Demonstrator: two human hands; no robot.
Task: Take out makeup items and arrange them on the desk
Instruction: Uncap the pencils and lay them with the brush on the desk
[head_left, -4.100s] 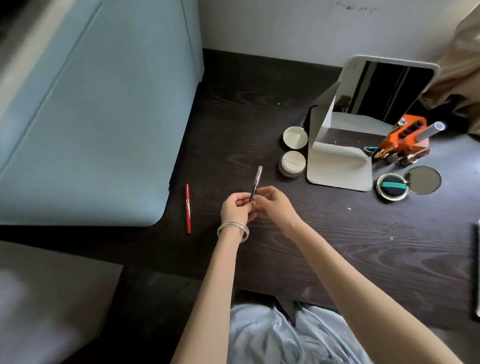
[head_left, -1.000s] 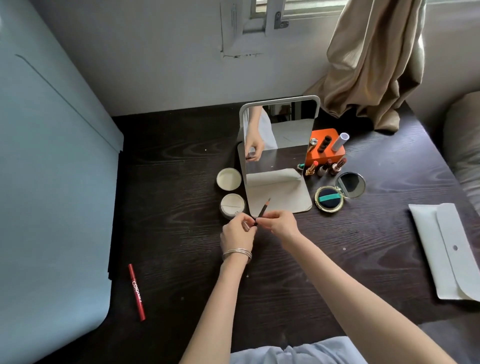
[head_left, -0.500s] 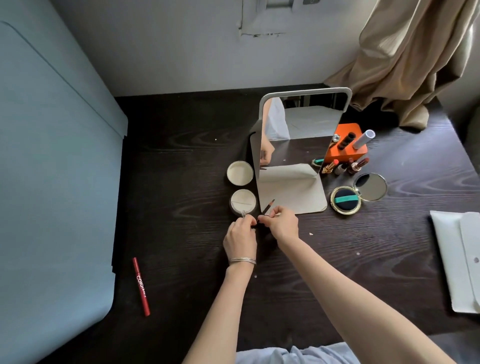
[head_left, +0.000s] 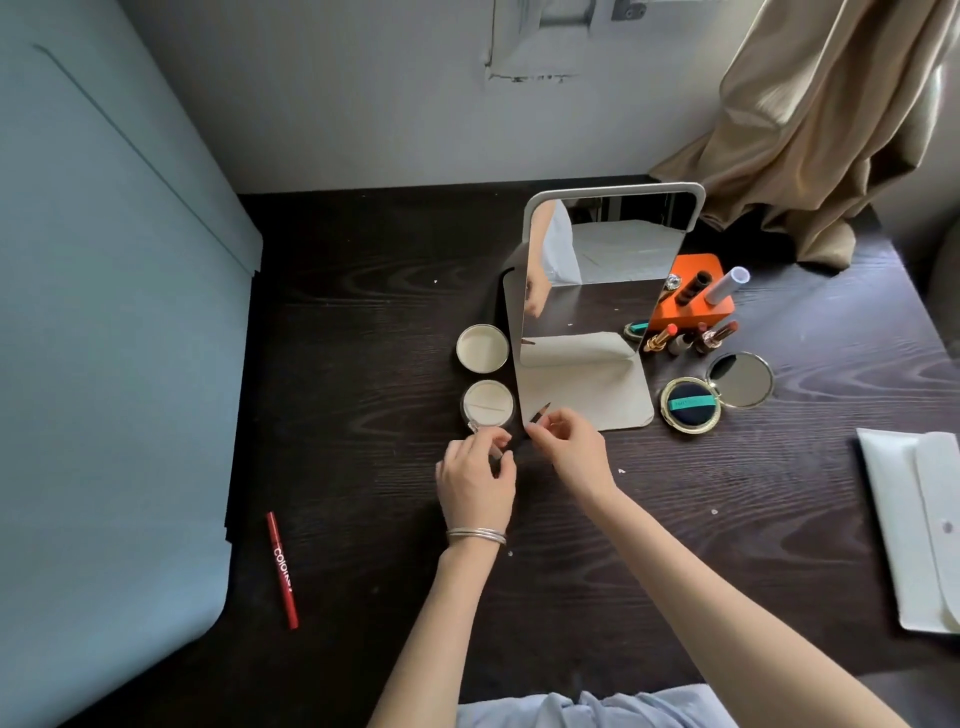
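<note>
On the dark wooden desk (head_left: 363, 364), my right hand (head_left: 569, 449) pinches a thin dark makeup pencil (head_left: 540, 412) whose bare tip points up and right over the mirror's base. Just to its left, my left hand (head_left: 475, 480), with bangles at the wrist, curls its fingers round a small clear cap (head_left: 496, 454). The two hands are a short gap apart, in front of a round cream jar (head_left: 487, 404). A red pencil (head_left: 282, 570) lies alone at the front left.
A standing mirror (head_left: 608, 270) is at the middle, the jar's lid (head_left: 482, 348) to its left. An orange holder (head_left: 698, 299), lipsticks (head_left: 691, 338) and an open gold compact (head_left: 691, 404) sit on the right. A white pouch (head_left: 924, 530) lies far right, a blue panel (head_left: 104, 312) left.
The cap that sat on the pencil is off and in my left hand. Both hands have moved up to the mirror's base and have drawn slightly apart.
</note>
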